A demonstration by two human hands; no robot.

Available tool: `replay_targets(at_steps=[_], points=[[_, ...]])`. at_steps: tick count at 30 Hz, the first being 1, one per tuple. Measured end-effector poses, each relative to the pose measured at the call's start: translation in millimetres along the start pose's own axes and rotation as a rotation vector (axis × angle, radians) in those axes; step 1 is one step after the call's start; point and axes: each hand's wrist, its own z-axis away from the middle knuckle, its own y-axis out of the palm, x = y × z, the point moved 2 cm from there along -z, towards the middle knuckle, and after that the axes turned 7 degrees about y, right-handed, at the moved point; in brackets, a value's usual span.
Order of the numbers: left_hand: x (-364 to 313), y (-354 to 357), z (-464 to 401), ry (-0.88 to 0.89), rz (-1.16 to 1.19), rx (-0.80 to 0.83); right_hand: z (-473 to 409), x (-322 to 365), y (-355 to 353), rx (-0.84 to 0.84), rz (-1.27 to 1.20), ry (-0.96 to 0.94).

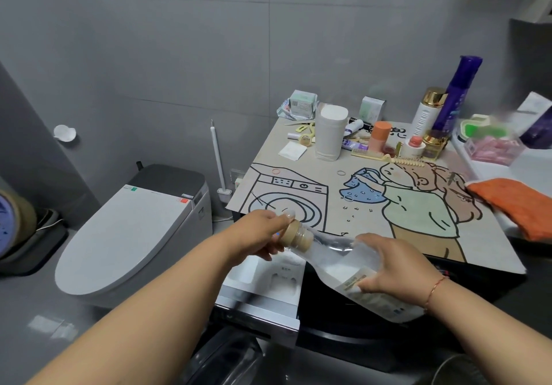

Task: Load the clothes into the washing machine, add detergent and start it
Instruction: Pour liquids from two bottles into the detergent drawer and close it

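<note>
The detergent bottle lies nearly on its side between both hands, its long axis running from lower right up to the left, neck end hanging over the open dispenser drawer of the washing machine. The left hand has its fingers curled round the tan cap; the right hand is wrapped round the body near the label. Cap looks on yet, so I'd guess unscrewing comes before pouring, straight down from the left hand.
</note>
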Motion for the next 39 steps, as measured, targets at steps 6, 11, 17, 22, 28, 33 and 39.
replay_targets(at_steps=[6,11,17,22,28,33,39], points=[[-9,-1,-1,0.005,0.071,0.067,-2,-6,3,0.021,-0.023,0.003],[-14,2,-3,-0.054,-0.141,0.051,-5,-6,2,0.023,-0.04,0.001],[-20,-9,-12,0.029,0.087,0.113,-7,-6,-2,0.012,-0.064,0.0],[-25,-3,-17,-0.009,-0.112,0.029,-10,-3,-8,0.019,-0.104,-0.008],[-34,-16,-20,0.159,0.014,0.222,-11,-12,-8,0.066,-0.222,0.016],[-41,-9,-26,0.068,-0.157,0.064,-10,-6,-13,0.032,-0.233,0.012],[-54,-10,-38,0.162,0.017,0.169,-7,-7,-24,0.035,-0.328,0.05]])
